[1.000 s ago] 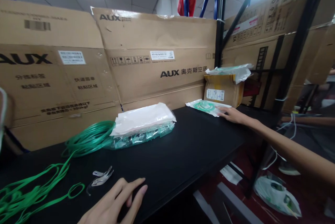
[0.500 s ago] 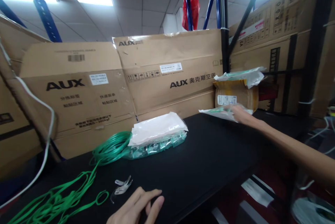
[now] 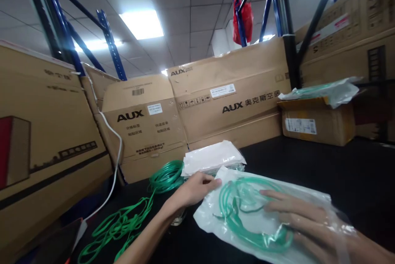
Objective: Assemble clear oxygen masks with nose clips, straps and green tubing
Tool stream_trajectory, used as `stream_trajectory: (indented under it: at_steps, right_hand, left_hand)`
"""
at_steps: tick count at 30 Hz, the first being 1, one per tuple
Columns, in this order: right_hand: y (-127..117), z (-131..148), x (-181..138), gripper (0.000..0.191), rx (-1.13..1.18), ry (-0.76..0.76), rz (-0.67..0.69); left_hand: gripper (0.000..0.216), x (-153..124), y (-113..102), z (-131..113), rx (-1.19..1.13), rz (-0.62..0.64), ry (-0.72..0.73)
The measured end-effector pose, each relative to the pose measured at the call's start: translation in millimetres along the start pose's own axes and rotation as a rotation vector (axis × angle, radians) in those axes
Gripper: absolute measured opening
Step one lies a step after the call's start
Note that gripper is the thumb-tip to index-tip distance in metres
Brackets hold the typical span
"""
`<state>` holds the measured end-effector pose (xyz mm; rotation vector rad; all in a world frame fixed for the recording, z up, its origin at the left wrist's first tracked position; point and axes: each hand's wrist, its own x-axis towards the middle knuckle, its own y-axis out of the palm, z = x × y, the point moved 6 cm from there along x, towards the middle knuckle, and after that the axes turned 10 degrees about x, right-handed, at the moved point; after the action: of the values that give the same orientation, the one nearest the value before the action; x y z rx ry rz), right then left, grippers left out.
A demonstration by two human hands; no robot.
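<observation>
A white-and-clear plastic pouch [image 3: 212, 214] lies tilted in front of me, with coiled green tubing [image 3: 240, 227] visible inside. My left hand [image 3: 197, 188] is closed at the pouch's upper left edge, thumb against it and the other fingers curled. Over the right part of the pouch, my right hand [image 3: 299, 214] has its fingers stretched out and apart. Clear film crosses near the right wrist; whether that hand is inside the pouch or on top, I cannot tell. Behind my left hand is a stack of white packets [image 3: 212, 157], beside a coil of green tubing [image 3: 166, 177].
Loose green strands [image 3: 123, 223] spread at the lower left of the black table [image 3: 262, 157]. A cardboard box [image 3: 324, 128] at the right bears another pouch [image 3: 321, 90]. Large cardboard panels [image 3: 203, 120] stand along the back; a white cable [image 3: 115, 132] hangs at the left.
My right hand has brought the pouch from beside the cardboard box to in front of me. My left hand has moved up to its edge. The view has turned left.
</observation>
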<state>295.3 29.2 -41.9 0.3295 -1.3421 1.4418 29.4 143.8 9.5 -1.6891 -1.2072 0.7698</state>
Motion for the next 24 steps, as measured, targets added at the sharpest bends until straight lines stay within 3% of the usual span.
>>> stream_trajectory:
  at_steps: [3, 6, 9, 13, 17, 19, 24]
  right_hand:
    - [6.3, 4.5, 10.0, 0.052, 0.017, -0.099, 0.097]
    - [-10.0, -7.4, 4.3, 0.027, -0.142, -0.040, -0.014]
    - [-31.3, -14.1, -6.7, 0.029, -0.274, 0.087, -0.085]
    - [-40.3, -8.7, -12.2, 0.036, -0.361, 0.190, -0.026]
    - [-2.9, 1.1, -6.8, 0.037, -0.336, 0.161, 0.066]
    - [21.7, 7.4, 0.7, 0.044, -0.338, 0.154, 0.003]
    - [80.5, 46.2, 32.1, 0.046, -0.232, 0.033, 0.153]
  left_hand:
    - [0.030, 10.7, -21.6, 17.5, -0.007, -0.069, -0.060]
    - [0.031, 24.0, -58.2, 48.4, -0.020, -0.197, -0.176]
    - [0.033, 41.1, -89.8, 80.9, -0.024, -0.306, -0.309]
    - [0.035, 63.9, -98.3, 103.8, -0.011, -0.354, -0.440]
    - [0.035, 73.5, -86.1, 104.3, 0.073, -0.393, -0.521]
    - [0.035, 70.3, -84.3, 99.4, 0.144, -0.431, -0.530]
    - [0.039, 43.6, -101.8, 64.7, 0.354, -0.571, -0.441]
